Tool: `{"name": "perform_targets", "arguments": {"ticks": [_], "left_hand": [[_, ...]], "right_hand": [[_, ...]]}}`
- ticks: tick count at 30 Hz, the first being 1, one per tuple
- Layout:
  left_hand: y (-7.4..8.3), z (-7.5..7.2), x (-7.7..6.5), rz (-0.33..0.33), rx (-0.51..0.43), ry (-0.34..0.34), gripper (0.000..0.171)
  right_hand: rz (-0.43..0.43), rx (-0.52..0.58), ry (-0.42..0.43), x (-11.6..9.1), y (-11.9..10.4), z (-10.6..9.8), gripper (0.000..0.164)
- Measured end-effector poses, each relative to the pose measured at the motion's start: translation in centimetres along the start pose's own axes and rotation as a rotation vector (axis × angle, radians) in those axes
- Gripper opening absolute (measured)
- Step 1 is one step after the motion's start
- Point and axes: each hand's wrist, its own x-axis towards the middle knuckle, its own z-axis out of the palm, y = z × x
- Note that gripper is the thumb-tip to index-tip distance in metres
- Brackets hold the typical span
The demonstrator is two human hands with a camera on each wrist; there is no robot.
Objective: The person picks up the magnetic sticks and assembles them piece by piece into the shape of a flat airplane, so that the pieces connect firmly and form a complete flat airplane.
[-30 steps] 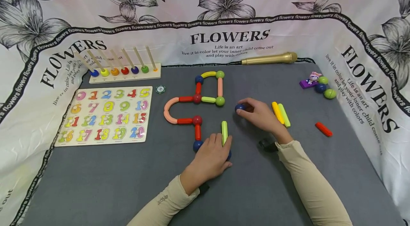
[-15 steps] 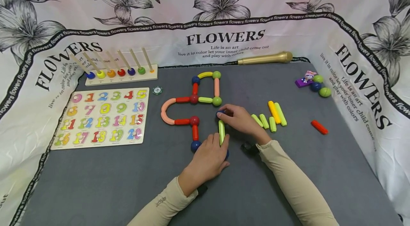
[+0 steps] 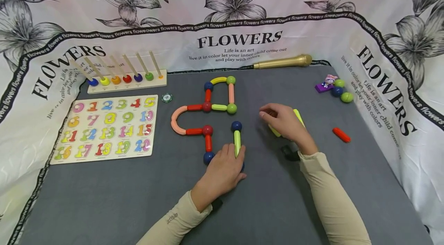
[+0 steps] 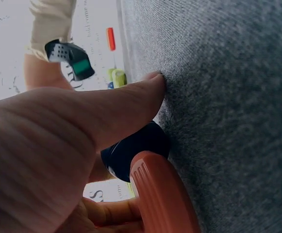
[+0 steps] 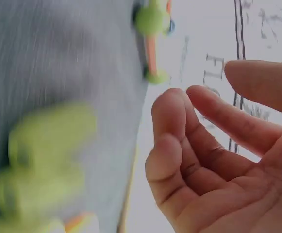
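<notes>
My left hand (image 3: 219,168) lies over the lower end of a figure built from magnetic sticks and balls. In the left wrist view, its thumb and fingers flank a dark blue ball (image 4: 137,148) joined to a curved orange-pink stick (image 4: 162,194); the hand hides that piece in the head view. A yellow-green stick (image 3: 237,140) runs up from the hand, with another blue ball (image 3: 236,126) at its top. Right of this ball, my right hand (image 3: 287,123) hovers with loosely bent fingers and nothing between them. Below it are short yellow-green sticks (image 5: 53,138), blurred and partly hidden.
Upper parts of the figure include a red ball (image 3: 206,106) and a green ball (image 3: 231,108). A number board (image 3: 104,129) and a peg counter (image 3: 128,85) stand left. At right lie a red stick (image 3: 341,135), loose balls (image 3: 347,97) and a purple toy (image 3: 324,88). A gold microphone (image 3: 282,62) lies behind.
My right hand brought a blue ball left to the top of the yellow-green stick, released it there and drew back right. The left hand stayed at its place on the figure.
</notes>
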Motion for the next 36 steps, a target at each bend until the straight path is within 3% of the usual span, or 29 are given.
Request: {"name": "perform_targets", "arguments": {"ticks": [4,10,15,17,19,23,26,30,33,36], "left_hand": [[-0.2,0.0,-0.2,-0.008,0.019,-0.002,0.077],[-0.8,-0.3,-0.2,-0.005,-0.056,-0.030,0.078],[-2.9,-2.0,-0.3,-0.046,-0.343,-0.082,0.080],[-4.3,-3.0,-0.5,-0.106,-0.456,-0.039,0.071],[-6.0,-3.7,-0.8,-0.171,-0.512,0.057,0.060],[-9.1,-3.5,-1.1,-0.275,-0.466,0.284,0.041],[-10.6,-2.6,-0.9,-0.302,-0.429,0.349,0.038],[-11.0,-1.4,-0.4,-0.312,-0.433,0.298,0.041],[-11.1,-0.7,-0.1,-0.338,-0.440,0.237,0.044],[-11.1,-0.2,0.0,-0.361,-0.453,0.217,0.044]], "right_hand": [[-0.002,-0.126,-0.015,-0.9,0.8,-1.4,0.021],[-0.080,-0.320,-0.063,-1.1,2.1,-0.8,0.016],[-0.065,-0.345,-0.110,-0.7,2.4,-0.4,0.016],[-0.079,-0.328,-0.116,-0.5,2.4,-0.4,0.013],[-0.091,-0.289,-0.105,-0.2,2.3,-0.4,0.012],[-0.078,-0.179,-0.055,0.7,1.2,0.1,0.012],[-0.090,-0.112,-0.031,1.6,-0.3,1.1,0.014],[-0.185,-0.094,-0.048,2.8,-2.7,2.9,0.016],[-0.263,-0.104,-0.095,3.8,-4.2,4.3,0.017],[-0.323,-0.142,-0.151,4.6,-5.2,5.5,0.018]]}}
